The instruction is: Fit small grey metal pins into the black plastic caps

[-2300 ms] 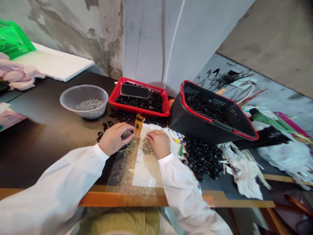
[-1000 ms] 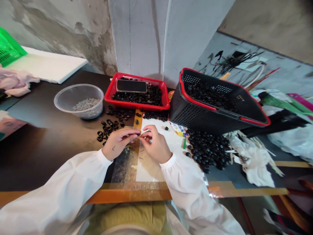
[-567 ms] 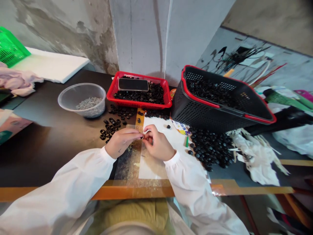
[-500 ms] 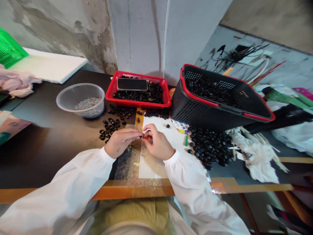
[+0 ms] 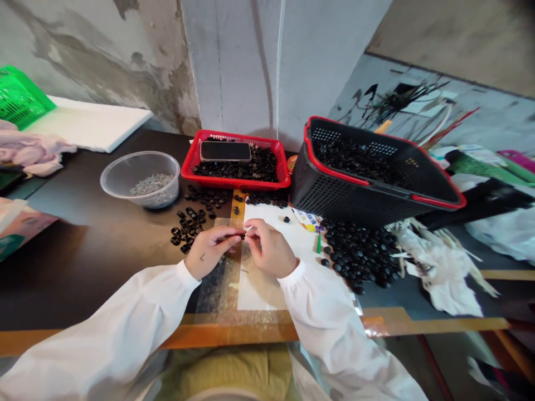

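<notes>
Hands had closed in since the wide-apart frame: left hand (image 5: 211, 249) and right hand (image 5: 270, 249) met over a white paper sheet (image 5: 261, 292). Narrow pinch, fingertips (image 5: 249, 224) of both hands on a small black button-like part (image 5: 241, 236), mostly hidden. Loose black parts (image 5: 186, 231) lay just left of the left hand; black parts heap (image 5: 359, 256) sat right of the sheet. Tilted black basket (image 5: 355, 197) with red rim held more. Red tray (image 5: 234, 185) carried parts and a phone (image 5: 225, 151); clear plastic bowl (image 5: 140, 178) held gray pieces (image 5: 150, 182).
</notes>
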A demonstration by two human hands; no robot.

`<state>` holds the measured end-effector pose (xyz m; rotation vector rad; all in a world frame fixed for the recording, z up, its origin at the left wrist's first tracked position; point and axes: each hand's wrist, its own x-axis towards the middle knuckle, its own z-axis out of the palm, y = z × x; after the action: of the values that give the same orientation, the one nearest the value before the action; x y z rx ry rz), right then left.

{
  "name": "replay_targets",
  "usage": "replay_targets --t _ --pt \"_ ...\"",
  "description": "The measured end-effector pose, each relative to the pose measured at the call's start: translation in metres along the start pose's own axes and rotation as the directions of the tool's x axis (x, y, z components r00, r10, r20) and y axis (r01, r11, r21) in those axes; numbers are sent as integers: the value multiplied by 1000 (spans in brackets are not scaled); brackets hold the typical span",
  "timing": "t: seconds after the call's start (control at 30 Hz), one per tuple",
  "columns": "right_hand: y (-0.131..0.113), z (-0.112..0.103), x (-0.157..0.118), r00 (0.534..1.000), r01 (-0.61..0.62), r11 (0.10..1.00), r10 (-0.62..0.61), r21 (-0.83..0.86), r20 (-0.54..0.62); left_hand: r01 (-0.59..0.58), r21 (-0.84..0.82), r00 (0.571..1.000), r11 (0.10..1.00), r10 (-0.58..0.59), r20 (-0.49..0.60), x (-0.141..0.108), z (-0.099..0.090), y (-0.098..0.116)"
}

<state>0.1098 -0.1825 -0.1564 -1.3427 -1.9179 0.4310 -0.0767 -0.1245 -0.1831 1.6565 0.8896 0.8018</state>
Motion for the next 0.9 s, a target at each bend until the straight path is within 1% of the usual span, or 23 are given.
replay_targets --t 0.07,0.13,0.23,0.3,0.37,0.47,0.53,0.57,0.6,0.63,0.67,0.7,0.73,0.77,0.8,0.83,0.87,0.9 --pt "1 3 0 1000 -2 1000 2 10 19 -60 42 998 997 60 -12 0 -1 -2" --pt "1 5 -1 999 -17 999 15 45 32 -69 47 997 997 70 -33 -1 -1 -3" --pt "2 6 -1 999 -36 995 34 94 23 25 -42 998 999 -28 -51 0 1 -3" --pt "2 4 0 999 -38 994 38 98 3 100 -164 993 981 -108 -41 1 3 -1" --pt "2 1 1 999 -19 998 20 55 -30 146 -294 988 944 -155 -7 1 5 3" --pt "0 -2 5 993 41 999 -39 15 -108 183 -418 983 890 -175 58 1 7 9" --pt "-1 -2 6 987 76 994 -64 79 -146 194 -420 981 886 -169 97 1 6 11" --pt "-2 -1 6 986 83 989 -64 125 -155 187 -392 982 901 -158 106 2 4 11" --pt "-2 0 6 986 77 983 -50 166 -157 162 -339 986 927 -137 99 2 1 11" --pt "-2 0 5 988 56 980 -26 193 -155 117 -246 992 962 -101 76 4 -4 11" --pt "-1 1 5 988 26 978 6 206 -153 48 -108 998 993 -45 32 6 -10 11" --pt "0 2 4 988 -8 978 40 207 -152 -32 72 999 997 34 -30 8 -17 10" --pt "1 2 4 986 -40 979 72 199 -153 -103 284 987 953 135 -92 10 -25 10" --pt "2 3 3 983 -64 981 94 185 -155 -144 490 959 860 244 -146 13 -33 9" --pt "3 4 3 982 -76 983 103 166 -158 -145 652 924 744 337 -179 16 -41 7" --pt "4 6 3 982 -79 986 102 146 -160 -129 761 897 636 402 -184 18 -47 5" --pt "5 7 3 982 -76 989 96 127 -162 -111 828 879 549 444 -177 21 -52 3" --pt "5 9 3 983 -71 991 89 115 -163 -98 869 873 485 461 -158 23 -56 0"
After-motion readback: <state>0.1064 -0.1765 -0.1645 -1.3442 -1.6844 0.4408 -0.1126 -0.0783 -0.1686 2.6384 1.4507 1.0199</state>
